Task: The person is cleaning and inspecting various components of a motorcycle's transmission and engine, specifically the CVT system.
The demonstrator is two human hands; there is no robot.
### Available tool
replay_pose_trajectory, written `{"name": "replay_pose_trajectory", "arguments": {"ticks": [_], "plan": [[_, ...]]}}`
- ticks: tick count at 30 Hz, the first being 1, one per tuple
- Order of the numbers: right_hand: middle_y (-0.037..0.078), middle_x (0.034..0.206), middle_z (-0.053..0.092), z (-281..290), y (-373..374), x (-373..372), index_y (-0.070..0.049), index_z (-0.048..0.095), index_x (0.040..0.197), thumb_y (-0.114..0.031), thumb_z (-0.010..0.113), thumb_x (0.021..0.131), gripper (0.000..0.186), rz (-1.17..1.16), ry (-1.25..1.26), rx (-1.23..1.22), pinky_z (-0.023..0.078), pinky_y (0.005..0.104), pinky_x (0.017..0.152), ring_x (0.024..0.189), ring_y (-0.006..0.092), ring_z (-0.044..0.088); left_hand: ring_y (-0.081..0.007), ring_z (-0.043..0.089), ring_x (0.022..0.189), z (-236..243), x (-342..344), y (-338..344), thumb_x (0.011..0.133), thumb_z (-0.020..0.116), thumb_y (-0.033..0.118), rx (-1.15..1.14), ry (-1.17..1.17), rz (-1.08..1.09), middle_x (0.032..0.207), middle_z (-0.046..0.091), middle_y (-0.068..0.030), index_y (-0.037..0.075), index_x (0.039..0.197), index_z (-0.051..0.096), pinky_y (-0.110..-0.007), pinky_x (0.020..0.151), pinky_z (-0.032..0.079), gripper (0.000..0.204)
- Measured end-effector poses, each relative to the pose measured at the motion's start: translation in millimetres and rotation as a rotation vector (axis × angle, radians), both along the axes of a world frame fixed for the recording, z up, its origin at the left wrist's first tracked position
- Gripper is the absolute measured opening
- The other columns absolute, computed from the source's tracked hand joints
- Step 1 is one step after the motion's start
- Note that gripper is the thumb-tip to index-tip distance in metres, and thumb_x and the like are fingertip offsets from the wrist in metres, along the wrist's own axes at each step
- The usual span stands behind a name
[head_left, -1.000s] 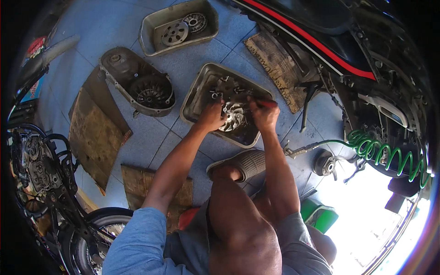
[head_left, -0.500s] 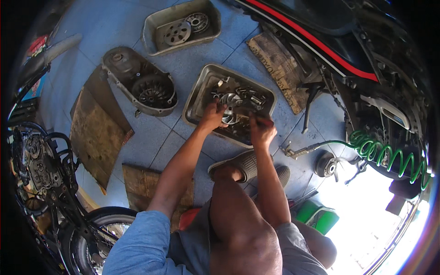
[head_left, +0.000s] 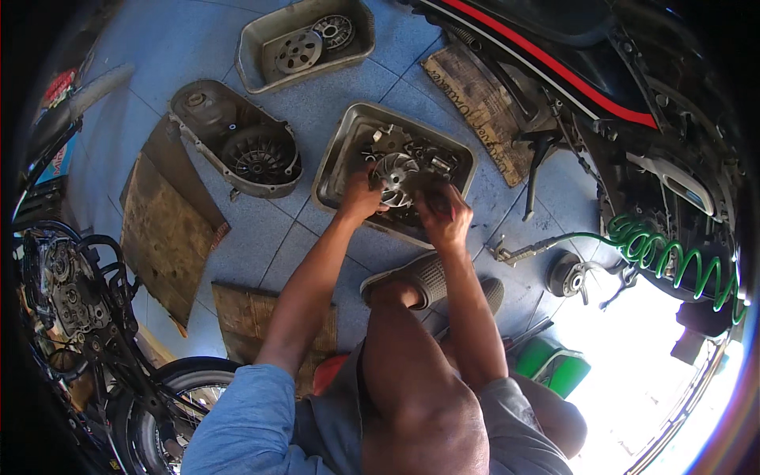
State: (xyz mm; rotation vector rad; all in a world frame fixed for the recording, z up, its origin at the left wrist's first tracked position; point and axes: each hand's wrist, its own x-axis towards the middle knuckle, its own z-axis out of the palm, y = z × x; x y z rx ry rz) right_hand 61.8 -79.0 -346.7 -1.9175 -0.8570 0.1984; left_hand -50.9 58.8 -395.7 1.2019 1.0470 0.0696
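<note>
A dented metal tray [head_left: 340, 162] lies on the blue tiled floor with greasy scooter drive parts in it. My left hand [head_left: 360, 196] grips the rim of a silver finned pulley disc [head_left: 396, 168] held over the tray. My right hand [head_left: 445, 214] is closed around a small dark part just right of the disc; what the part is cannot be made out. My knee and a grey shoe [head_left: 419, 277] are right below the tray.
A second tray [head_left: 261, 39] with round clutch parts sits farther back. A dark crankcase cover [head_left: 237, 150] lies left of the near tray. Cardboard sheets [head_left: 162, 229], a green coiled air hose [head_left: 673, 261], a scooter body [head_left: 602, 87] on the right and a wheel [head_left: 170, 404] surround me.
My right hand has drawn back from the tray's right side toward me, closed on a small part. My left hand stays on the finned disc.
</note>
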Motion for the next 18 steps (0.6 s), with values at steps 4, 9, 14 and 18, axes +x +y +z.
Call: {"name": "replay_pose_trajectory", "arguments": {"ticks": [4,9,14,18], "plan": [[0.012,0.083,0.071,-8.9,-15.0,7.3,-0.006,0.068,0.091,-0.021,0.078,0.076,0.024,-0.195,0.141,-0.205,0.054,0.0348,0.07,0.077,0.0256,0.071,-0.0272,0.065,0.093,-1.8,-1.2,4.1,0.092,0.055,0.001,0.17,0.059,-0.089,0.113,0.055,-0.0172,-0.005,0.128,0.04,-0.036,0.062,0.065,0.039],[0.011,0.076,0.071,-4.3,0.4,-19.9,-0.006,0.07,0.089,-0.03,0.079,0.076,0.029,-0.187,0.237,-0.096,0.054,0.0374,0.066,0.072,0.0242,0.07,-0.028,0.069,0.068,-31.3,-13.6,-8.2,0.088,0.057,0.002,0.482,-0.121,0.021,0.092,0.062,-0.0203,-0.005,0.113,0.045,-0.035,0.055,0.06,0.028],[0.012,0.07,0.07,-27.0,-10.8,2.9,-0.004,0.072,0.082,-0.036,0.078,0.076,0.033,-0.359,0.176,-0.253,0.053,0.0364,0.067,0.066,0.025,0.069,-0.0187,0.063,0.089,-14.0,-10.9,-20.3,0.086,0.06,-0.003,0.375,-0.064,0.036,0.106,0.057,-0.0135,-0.001,0.106,0.043,-0.03,0.06,0.063,0.026],[0.012,0.072,0.07,-35.4,-9.9,4.7,-0.003,0.073,0.081,-0.032,0.077,0.077,0.03,-0.407,0.263,-0.132,0.052,0.034,0.066,0.068,0.0237,0.068,-0.0385,0.066,0.088,23.3,6.4,-16.2,0.07,0.074,0.011,0.307,0.075,0.037,0.088,0.066,-0.0219,-0.001,0.1,0.05,-0.044,0.075,0.052,0.04]]}}
